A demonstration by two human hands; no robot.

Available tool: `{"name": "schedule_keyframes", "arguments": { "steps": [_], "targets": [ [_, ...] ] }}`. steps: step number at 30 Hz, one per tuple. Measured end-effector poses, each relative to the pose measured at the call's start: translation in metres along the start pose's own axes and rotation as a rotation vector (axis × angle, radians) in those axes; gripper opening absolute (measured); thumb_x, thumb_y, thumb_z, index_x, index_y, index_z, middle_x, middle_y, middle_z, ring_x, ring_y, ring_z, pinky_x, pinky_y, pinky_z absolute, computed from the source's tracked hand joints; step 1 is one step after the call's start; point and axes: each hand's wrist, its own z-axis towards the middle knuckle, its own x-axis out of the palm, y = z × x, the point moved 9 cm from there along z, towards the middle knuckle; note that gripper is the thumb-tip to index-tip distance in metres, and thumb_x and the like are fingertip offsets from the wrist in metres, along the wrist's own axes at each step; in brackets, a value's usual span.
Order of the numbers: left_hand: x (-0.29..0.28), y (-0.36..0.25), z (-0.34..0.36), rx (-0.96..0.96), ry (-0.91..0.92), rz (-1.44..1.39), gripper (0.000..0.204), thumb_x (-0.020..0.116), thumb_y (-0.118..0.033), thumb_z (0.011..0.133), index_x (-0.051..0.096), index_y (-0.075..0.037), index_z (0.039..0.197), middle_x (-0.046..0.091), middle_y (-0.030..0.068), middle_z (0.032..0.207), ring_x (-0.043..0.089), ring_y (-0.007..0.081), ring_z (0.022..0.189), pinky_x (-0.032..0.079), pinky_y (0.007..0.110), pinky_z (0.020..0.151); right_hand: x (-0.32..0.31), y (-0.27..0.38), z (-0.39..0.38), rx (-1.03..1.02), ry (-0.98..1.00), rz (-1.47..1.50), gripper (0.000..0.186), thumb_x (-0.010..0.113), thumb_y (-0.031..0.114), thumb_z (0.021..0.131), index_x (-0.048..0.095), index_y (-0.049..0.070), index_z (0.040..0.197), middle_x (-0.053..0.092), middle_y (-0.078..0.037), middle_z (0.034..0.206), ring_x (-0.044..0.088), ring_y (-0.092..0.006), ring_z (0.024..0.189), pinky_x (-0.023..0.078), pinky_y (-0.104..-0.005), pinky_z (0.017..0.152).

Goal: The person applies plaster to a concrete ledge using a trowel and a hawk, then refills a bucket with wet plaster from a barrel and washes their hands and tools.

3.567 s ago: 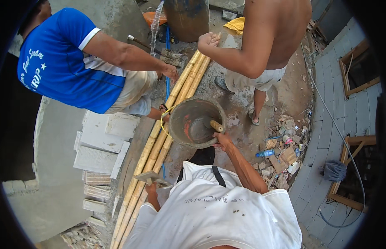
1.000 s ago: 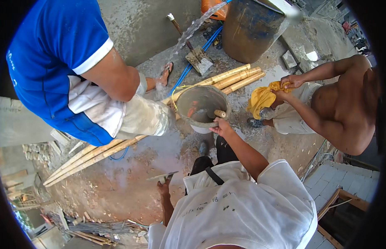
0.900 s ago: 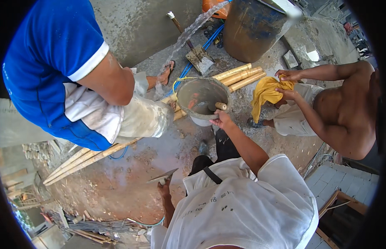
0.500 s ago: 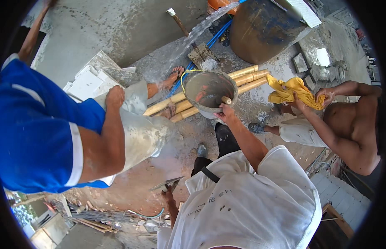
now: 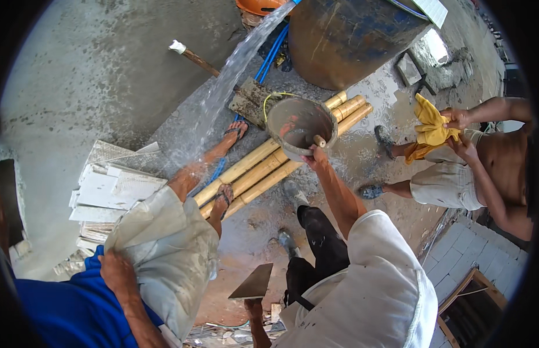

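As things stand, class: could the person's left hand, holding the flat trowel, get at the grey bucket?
Probably not without shifting: the left hand is low, the bucket far ahead, their own leg between.

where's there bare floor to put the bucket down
Bare patches: the wide grey concrete left of the water stream, and wet ground between the bamboo poles and the crouching person's feet. Crowded: under the bucket, by the barrel and tile stack.

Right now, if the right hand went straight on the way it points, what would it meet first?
The right hand already grips a short wooden handle at the rim of the grey bucket. Straight on, it would probably meet the bucket's inside; depth is unclear.
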Motion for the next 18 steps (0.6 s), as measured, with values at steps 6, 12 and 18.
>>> {"name": "schedule_keyframes", "arguments": {
  "steps": [6,12,18],
  "targets": [
    [-0.019,-0.132,-0.054,-0.048,0.112,-0.688,0.018,0.055,-0.008,0.082,0.055,0.001,0.097,0.059,0.0182,0.089,0.056,0.0327,0.086,0.046,0.039,0.080,0.053,0.062,0.003,-0.245,-0.133,-0.031,0.071,0.053,0.012,0.084,0.008,0.005,0.138,0.050,-0.023,0.112,0.061,-0.0337,0.081,0.058,-0.0368,0.051],
    [0.183,-0.349,-0.215,-0.445,0.710,-1.655,0.042,0.067,-0.007,0.078,0.051,0.003,0.116,0.059,0.0102,0.109,0.054,0.0195,0.098,0.044,0.031,0.086,0.017,0.021,-0.143,-0.064,0.231,-0.583,0.032,0.053,0.011,0.085,0.047,0.008,0.116,0.062,-0.011,0.093,0.063,-0.0207,0.074,0.055,-0.0358,0.061],
    [0.118,-0.377,-0.161,-0.231,0.581,-1.924,0.041,0.063,-0.002,0.080,0.049,0.000,0.119,0.055,0.0086,0.116,0.054,0.0174,0.099,0.042,0.027,0.085,-0.052,-0.034,-0.257,0.169,0.257,-0.571,0.033,0.056,0.026,0.086,0.050,0.006,0.112,0.061,-0.013,0.088,0.063,-0.0225,0.077,0.054,-0.0388,0.066]
  ]
}}
